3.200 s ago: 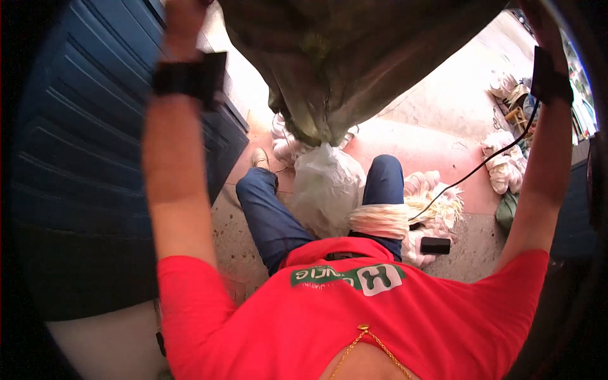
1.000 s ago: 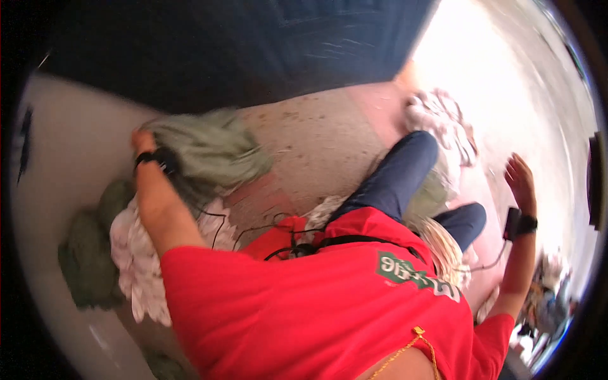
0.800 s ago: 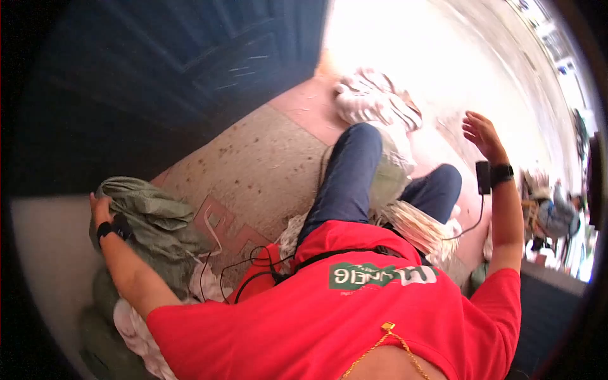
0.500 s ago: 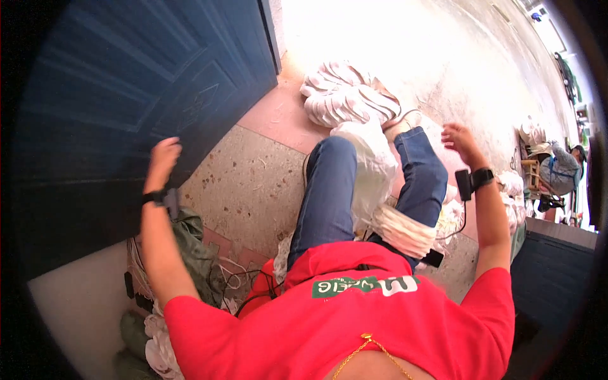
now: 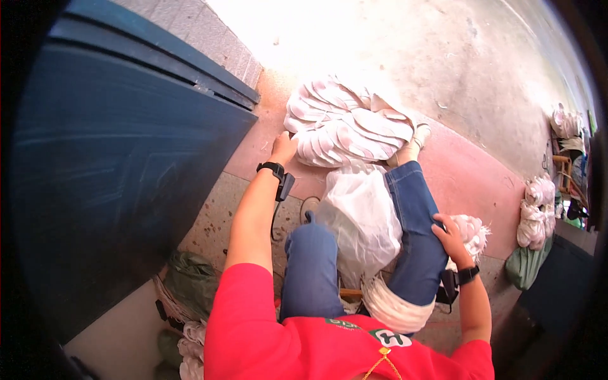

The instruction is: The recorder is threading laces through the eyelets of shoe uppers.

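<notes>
A large bundle of white-and-pink overlapping flat pieces [image 5: 351, 130], shaped like insoles, lies on the floor ahead of my feet. At its left edge is my left hand [image 5: 285, 147], fingers curled against the rim and their tips partly hidden. My right hand [image 5: 451, 237] rests on my right leg beside the knee, fingers apart and holding nothing. Between my legs sits a translucent white plastic bag [image 5: 361, 218], just nearer than the bundle. A thick loop of pale strips [image 5: 396, 307] lies around my right thigh.
A dark blue door [image 5: 139, 152] stands close on my left. Green sacks [image 5: 193, 285] and white pieces [image 5: 192, 348] lie at the lower left. Another white bundle [image 5: 472, 234] is past my right hand. More white bundles [image 5: 537, 212] and a green sack [image 5: 529, 263] stand farther right.
My left hand has moved from near the door, forward and right to the bundle's edge. My right hand has come down onto my leg. The view has shifted and I lean farther forward.
</notes>
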Demonstrator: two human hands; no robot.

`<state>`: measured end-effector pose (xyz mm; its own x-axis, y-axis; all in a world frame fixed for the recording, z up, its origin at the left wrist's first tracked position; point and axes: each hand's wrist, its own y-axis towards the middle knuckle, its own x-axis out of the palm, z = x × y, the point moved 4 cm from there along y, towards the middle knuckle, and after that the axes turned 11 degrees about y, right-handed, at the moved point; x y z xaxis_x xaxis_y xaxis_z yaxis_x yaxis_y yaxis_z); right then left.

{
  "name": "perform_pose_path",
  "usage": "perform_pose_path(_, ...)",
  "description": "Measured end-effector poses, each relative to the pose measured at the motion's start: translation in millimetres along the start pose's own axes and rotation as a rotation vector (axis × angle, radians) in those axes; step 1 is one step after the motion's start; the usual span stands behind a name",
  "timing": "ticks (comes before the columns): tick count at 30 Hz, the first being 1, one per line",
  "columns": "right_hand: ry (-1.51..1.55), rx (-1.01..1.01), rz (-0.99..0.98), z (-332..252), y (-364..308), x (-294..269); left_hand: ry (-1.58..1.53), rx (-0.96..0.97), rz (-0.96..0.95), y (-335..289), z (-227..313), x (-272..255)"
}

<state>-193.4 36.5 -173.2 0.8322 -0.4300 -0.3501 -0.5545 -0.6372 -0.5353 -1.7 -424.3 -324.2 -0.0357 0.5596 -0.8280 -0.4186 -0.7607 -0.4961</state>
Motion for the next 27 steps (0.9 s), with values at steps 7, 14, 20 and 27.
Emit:
perform_pose_path(7, 0.100, 0.046, 0.019, -14, 6, -3, -0.337, -0.139, -0.104, 39, -22, 57)
perform_pose_path(14, 0.097, 0.069, 0.024, -20, 12, -4, -1.171, -0.338, -0.803, 14, 27, 62)
perform_pose_path(20, 0.027, 0.059, 0.017, -25, 14, 3, -1.139, 0.060, -0.729, -5, 87, -4)
perform_pose_path(27, 0.233, -0.103, -0.001, -72, 48, 12, -1.054, 0.328, -0.490, -71, 160, -160)
